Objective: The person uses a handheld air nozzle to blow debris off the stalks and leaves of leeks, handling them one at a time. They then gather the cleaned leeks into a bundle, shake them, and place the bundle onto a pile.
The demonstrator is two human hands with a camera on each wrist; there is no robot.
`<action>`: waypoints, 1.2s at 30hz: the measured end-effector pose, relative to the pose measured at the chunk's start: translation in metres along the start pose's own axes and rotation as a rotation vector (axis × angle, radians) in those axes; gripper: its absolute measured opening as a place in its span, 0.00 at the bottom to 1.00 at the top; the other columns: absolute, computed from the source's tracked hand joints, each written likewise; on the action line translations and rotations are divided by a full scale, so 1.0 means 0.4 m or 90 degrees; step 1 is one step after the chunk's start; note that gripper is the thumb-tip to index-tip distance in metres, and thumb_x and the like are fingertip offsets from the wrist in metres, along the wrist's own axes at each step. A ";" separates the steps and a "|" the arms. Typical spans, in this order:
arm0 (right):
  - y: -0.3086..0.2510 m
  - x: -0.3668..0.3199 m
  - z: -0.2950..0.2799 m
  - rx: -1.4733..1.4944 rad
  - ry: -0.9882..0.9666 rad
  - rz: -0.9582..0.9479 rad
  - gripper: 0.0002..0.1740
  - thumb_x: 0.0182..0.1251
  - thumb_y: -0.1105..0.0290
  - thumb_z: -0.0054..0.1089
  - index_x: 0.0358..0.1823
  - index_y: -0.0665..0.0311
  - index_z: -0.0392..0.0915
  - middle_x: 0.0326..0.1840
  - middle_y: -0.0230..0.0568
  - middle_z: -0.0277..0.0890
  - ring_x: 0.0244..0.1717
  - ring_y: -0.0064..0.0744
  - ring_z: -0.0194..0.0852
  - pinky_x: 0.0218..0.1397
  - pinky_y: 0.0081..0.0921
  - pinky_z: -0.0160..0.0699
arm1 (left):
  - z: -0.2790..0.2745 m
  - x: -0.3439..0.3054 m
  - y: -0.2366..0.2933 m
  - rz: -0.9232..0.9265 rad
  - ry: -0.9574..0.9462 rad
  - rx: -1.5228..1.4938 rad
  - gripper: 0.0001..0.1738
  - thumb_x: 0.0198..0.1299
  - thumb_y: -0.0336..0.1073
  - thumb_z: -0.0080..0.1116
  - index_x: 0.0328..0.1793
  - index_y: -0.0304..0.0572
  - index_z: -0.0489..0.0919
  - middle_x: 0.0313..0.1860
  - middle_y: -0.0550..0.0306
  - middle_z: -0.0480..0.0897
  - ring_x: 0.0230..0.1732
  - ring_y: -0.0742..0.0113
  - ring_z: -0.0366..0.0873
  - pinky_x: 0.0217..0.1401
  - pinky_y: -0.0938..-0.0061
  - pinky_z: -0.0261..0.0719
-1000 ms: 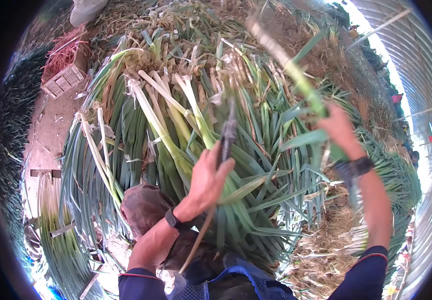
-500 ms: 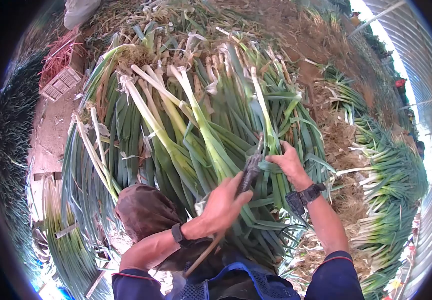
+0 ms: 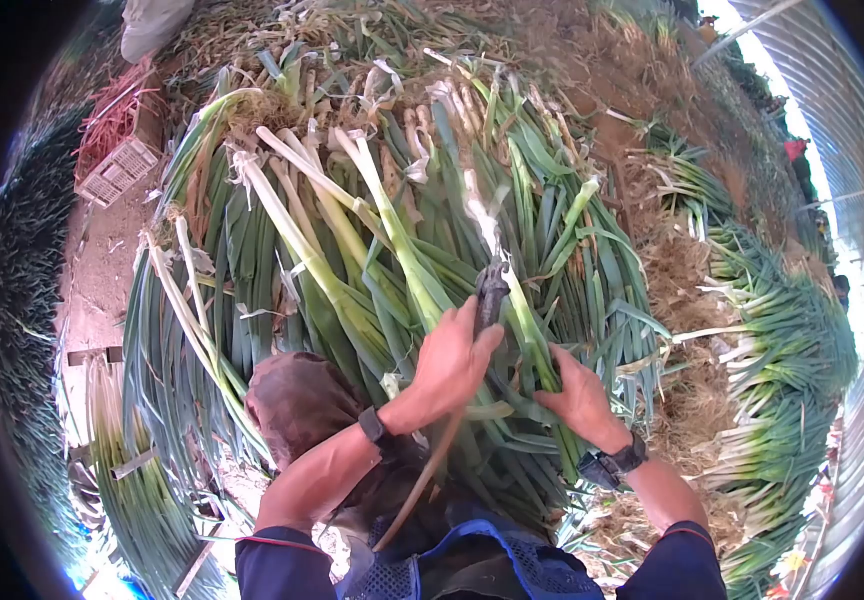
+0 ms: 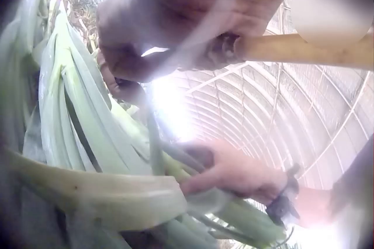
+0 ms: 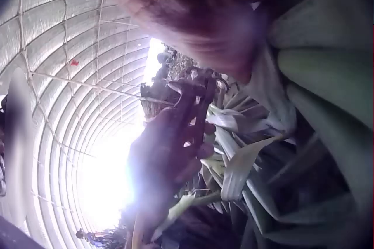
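My left hand (image 3: pixel 452 365) grips a dark blow gun (image 3: pixel 492 292) fed by a tan hose (image 3: pixel 430 470). Its tip points up along the white shank of a leek (image 3: pixel 518 305), overlapping it in the head view. Lower down, my right hand (image 3: pixel 584 398) holds that leek by its green leaves. In the left wrist view the hose (image 4: pixel 304 49) runs out of the left fist, and the right hand (image 4: pixel 234 170) lies around green leaves below. The right wrist view has the left hand (image 5: pixel 163 155) around the gun, darkened by glare.
Many leeks (image 3: pixel 297 235) lie heaped in front of me, roots away. More leeks (image 3: pixel 772 370) are laid in a row at the right. A crate (image 3: pixel 117 170) stands at the far left, a white sack (image 3: pixel 157 25) behind it. A brown cloth-covered form (image 3: pixel 297 405) sits near my left forearm.
The right hand has brought the leek from the upper right down beside the blow gun, then drawn it lower toward me. The left hand has shifted slightly right, and the tip now meets the white shank.
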State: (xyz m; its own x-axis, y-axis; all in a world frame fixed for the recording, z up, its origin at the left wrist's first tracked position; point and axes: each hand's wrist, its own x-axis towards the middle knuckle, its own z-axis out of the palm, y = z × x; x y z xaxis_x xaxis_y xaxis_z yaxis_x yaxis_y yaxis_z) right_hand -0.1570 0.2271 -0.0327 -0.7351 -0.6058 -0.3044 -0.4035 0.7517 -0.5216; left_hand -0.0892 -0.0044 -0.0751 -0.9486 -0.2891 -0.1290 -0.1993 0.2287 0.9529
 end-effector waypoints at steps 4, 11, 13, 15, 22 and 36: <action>0.020 -0.016 0.016 -0.012 0.064 -0.038 0.35 0.62 0.68 0.71 0.71 0.64 0.69 0.55 0.59 0.83 0.54 0.62 0.83 0.56 0.47 0.83 | -0.001 0.053 0.009 -0.065 -0.035 0.062 0.29 0.70 0.47 0.53 0.66 0.27 0.74 0.47 0.27 0.80 0.52 0.30 0.77 0.57 0.47 0.72; 0.058 0.018 0.025 -0.136 0.128 -0.087 0.12 0.68 0.68 0.67 0.49 0.66 0.80 0.37 0.52 0.85 0.39 0.57 0.85 0.37 0.47 0.82 | -0.022 0.009 0.021 -0.070 -0.067 0.109 0.34 0.69 0.48 0.54 0.71 0.24 0.71 0.47 0.25 0.79 0.52 0.27 0.77 0.57 0.46 0.73; 0.057 0.026 0.019 -0.176 0.142 -0.122 0.11 0.68 0.68 0.67 0.46 0.66 0.80 0.36 0.50 0.85 0.37 0.55 0.85 0.36 0.45 0.82 | -0.019 0.001 0.022 -0.071 -0.088 0.118 0.35 0.69 0.48 0.54 0.72 0.24 0.70 0.47 0.25 0.78 0.52 0.27 0.77 0.57 0.45 0.72; 0.059 0.034 0.010 -0.241 0.188 -0.191 0.09 0.68 0.69 0.67 0.44 0.63 0.80 0.32 0.46 0.83 0.34 0.50 0.85 0.33 0.41 0.82 | -0.020 -0.002 0.021 -0.078 -0.084 0.127 0.35 0.69 0.48 0.55 0.71 0.25 0.70 0.47 0.25 0.78 0.52 0.28 0.76 0.58 0.46 0.72; 0.025 0.060 -0.068 -0.192 0.117 -0.284 0.10 0.67 0.71 0.69 0.46 0.65 0.82 0.35 0.48 0.85 0.31 0.51 0.85 0.32 0.40 0.82 | -0.020 -0.004 0.008 -0.067 -0.066 0.097 0.37 0.70 0.48 0.53 0.77 0.27 0.66 0.51 0.24 0.77 0.52 0.24 0.78 0.59 0.42 0.74; 0.067 0.151 -0.053 -0.078 0.079 -0.141 0.10 0.77 0.65 0.59 0.44 0.65 0.76 0.27 0.58 0.78 0.33 0.65 0.80 0.33 0.53 0.73 | -0.044 -0.093 -0.006 0.033 -0.121 0.134 0.38 0.68 0.45 0.60 0.79 0.32 0.65 0.46 0.33 0.76 0.45 0.31 0.78 0.50 0.47 0.77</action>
State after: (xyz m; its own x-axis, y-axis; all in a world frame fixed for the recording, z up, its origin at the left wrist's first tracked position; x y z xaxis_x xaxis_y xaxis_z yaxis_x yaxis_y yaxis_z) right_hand -0.2236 0.2163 -0.0484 -0.6798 -0.7280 -0.0894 -0.6192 0.6349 -0.4620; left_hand -0.0492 -0.0104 -0.0678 -0.9840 -0.0965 -0.1499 -0.1771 0.4324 0.8841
